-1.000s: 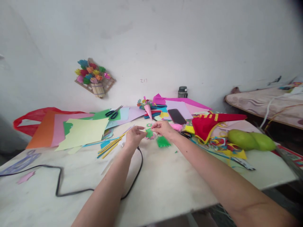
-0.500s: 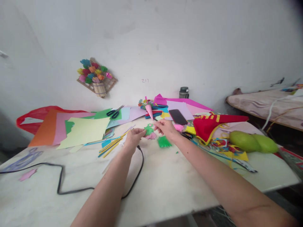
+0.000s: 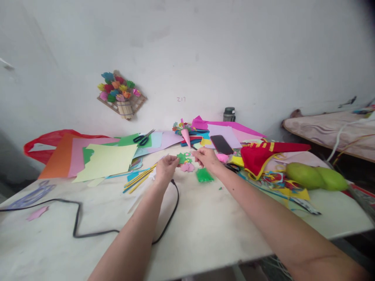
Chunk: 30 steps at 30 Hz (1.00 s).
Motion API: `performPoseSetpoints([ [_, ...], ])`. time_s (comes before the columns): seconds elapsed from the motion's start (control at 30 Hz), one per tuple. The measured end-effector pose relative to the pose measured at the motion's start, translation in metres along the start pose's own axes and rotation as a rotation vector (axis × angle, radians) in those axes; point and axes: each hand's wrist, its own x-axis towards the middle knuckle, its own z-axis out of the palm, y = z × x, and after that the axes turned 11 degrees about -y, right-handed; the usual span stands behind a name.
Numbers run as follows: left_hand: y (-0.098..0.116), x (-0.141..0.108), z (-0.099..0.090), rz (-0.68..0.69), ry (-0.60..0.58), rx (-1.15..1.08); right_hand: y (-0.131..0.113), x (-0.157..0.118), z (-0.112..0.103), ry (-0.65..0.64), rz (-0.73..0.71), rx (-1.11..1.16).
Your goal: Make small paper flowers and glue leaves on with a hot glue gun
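Observation:
Between my hands is a green paper cutout point(image 3: 183, 157) with jagged edges and a small pink spot on it. My left hand point(image 3: 167, 168) pinches its left edge. At its right side, my right hand point(image 3: 204, 157) has its fingertips pressed together; what they hold is too small to make out. Pink paper pieces point(image 3: 188, 167) lie just below the cutout. A bright green packet point(image 3: 204, 175) rests on the table near my right wrist. Behind the hands stands a pink paper cone point(image 3: 185, 137) with colourful paper flowers at its top.
Scissors point(image 3: 143, 137) and coloured sheets point(image 3: 107, 162) lie at the back left, yellow and blue sticks point(image 3: 140, 180) beside my left hand. A black cable point(image 3: 76, 218) crosses the table point(image 3: 199, 234). To the right are a phone point(image 3: 222, 144), red cloth point(image 3: 258, 158) and green fruits point(image 3: 304, 175).
The green cutout has turned a little and shows more of its jagged outline. Both hands have barely moved; the whole view has shifted slightly.

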Motion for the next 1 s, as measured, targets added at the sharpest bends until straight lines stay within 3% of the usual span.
performPoseSetpoints([
  [0.27,0.000,-0.001,-0.002,0.021,0.045,-0.012,0.003,0.003,0.001,0.007,-0.007,-0.006],
  [0.53,0.001,-0.003,-0.001,0.027,0.036,-0.075,0.003,0.002,-0.003,0.110,0.035,-0.059],
  [0.77,0.009,-0.006,-0.001,-0.005,0.045,-0.126,0.005,0.004,-0.001,0.055,-0.003,-0.034],
  [1.0,0.013,-0.008,-0.001,-0.026,0.047,-0.142,0.008,0.003,-0.006,0.135,0.023,-0.141],
])
